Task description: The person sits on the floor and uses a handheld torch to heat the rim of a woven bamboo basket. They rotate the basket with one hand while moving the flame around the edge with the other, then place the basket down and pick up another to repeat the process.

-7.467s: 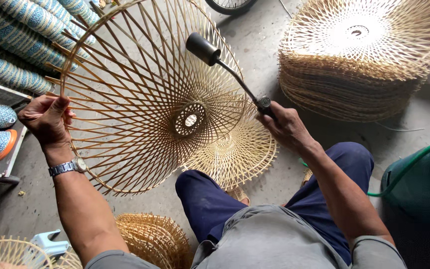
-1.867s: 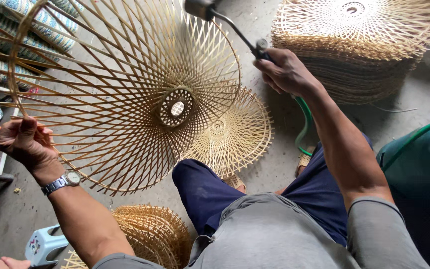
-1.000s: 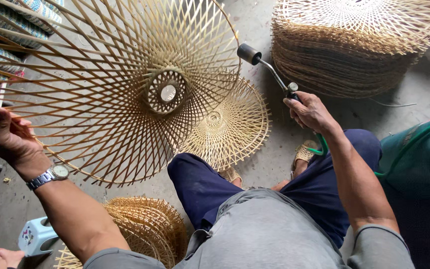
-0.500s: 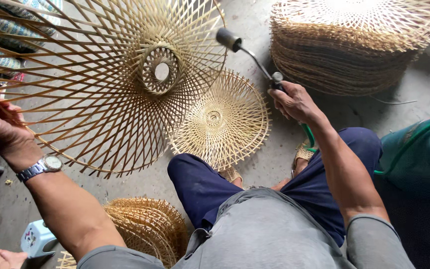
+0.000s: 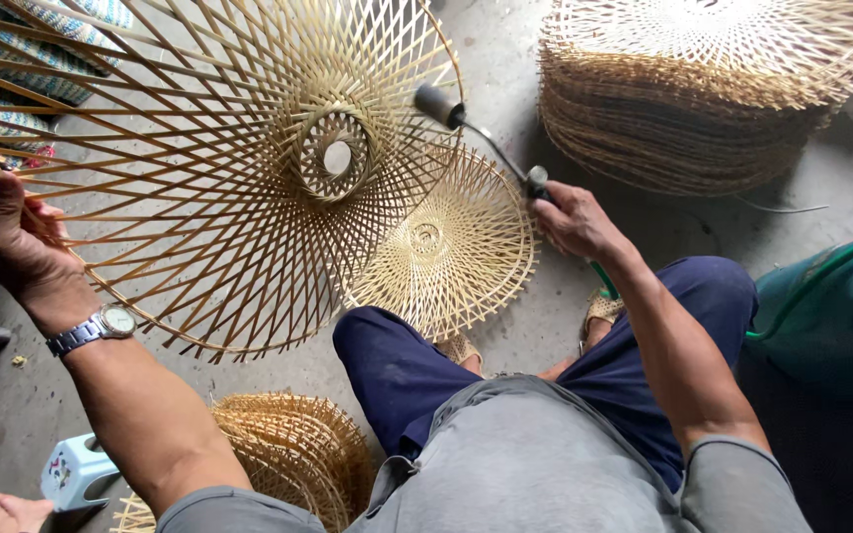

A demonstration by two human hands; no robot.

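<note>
We hold a large open-weave bamboo frame up in front of us, tilted, its round woven hub facing the camera; our left hand grips its rim at the left edge, fingers curled and pressed together around the bamboo strips, thumb pointing up along them; a metal wristwatch sits on that wrist. Our right hand is closed in a fist around the handle of a thin-necked torch, whose dark cylindrical head lies just beside the frame's right rim; a green hose runs off to the right from below the hand. On the concrete floor beneath the frame lies a smaller woven bamboo disc, near our knee; a tall stack of woven frames stands at the upper right, well apart from the hands; another woven piece rests by our left thigh, next to a small pale blue stool.
</note>
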